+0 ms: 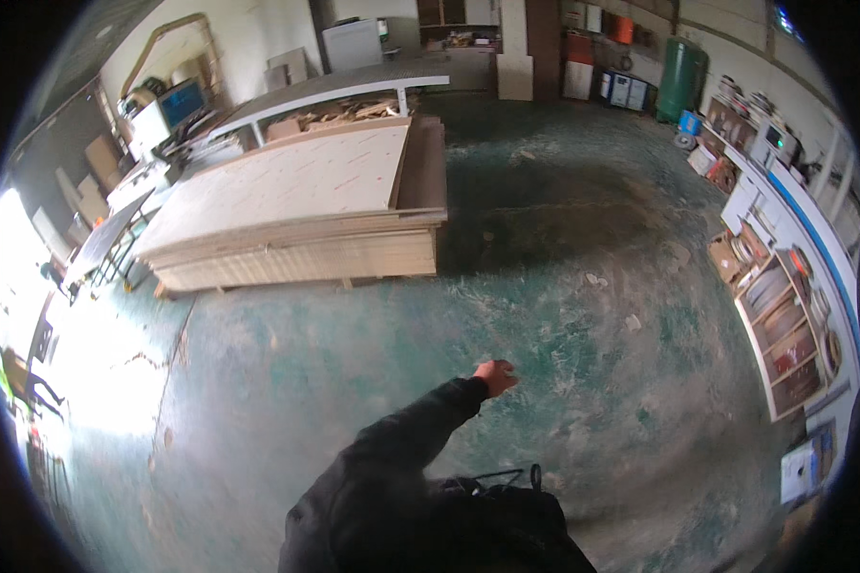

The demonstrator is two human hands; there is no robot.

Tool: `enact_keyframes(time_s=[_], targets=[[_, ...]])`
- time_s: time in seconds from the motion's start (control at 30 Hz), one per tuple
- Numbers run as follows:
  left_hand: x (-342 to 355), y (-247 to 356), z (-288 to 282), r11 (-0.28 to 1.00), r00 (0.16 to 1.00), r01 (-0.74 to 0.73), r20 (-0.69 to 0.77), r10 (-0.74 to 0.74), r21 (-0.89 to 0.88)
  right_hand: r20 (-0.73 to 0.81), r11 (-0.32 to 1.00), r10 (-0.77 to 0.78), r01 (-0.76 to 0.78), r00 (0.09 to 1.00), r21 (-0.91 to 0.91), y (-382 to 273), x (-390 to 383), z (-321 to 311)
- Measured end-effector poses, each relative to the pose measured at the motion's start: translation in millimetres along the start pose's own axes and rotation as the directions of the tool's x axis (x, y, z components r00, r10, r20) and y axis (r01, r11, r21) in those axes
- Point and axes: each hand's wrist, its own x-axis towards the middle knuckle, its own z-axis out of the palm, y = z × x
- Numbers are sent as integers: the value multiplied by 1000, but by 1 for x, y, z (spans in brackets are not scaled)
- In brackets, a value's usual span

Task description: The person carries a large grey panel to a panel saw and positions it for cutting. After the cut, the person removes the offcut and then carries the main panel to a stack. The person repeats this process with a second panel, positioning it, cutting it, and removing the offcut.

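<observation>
Matt cloth sleeve point(392, 435), wooden boards point(287, 181), scuffed floor point(602, 401)

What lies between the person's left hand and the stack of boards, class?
In the head view, worn green floor lies between the left hand and the stack of boards.

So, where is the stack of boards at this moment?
In the head view, the stack of boards sits left of centre in the upper half, in front of the white-edged table and above-left of the left hand.

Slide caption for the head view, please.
The dark-sleeved left hand over a worn green workshop floor, a stack of wood panels ahead to the left.
</observation>
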Motion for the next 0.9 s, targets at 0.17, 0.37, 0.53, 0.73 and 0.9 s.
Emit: enact_keyframes(time_s=[0.17,0.37,0.53,0.73,0.9], targets=[[-32,66,77,951,949,301,123,-292,-65,41,985,-171,170,984,10,22,158,-80],[-35,78,141,885,799,299,413,-436,356,144,955,-295,290,945,55,20,283,-113],[6,108,183,824,721,495,399,-566,275,265,945,-322,325,909,34,15,357,-121],[38,180,178,575,591,806,185,-785,-139,394,942,-301,334,868,-17,25,446,-143],[17,206,186,393,429,848,24,-903,-356,454,944,-278,329,847,-35,58,531,-166]])
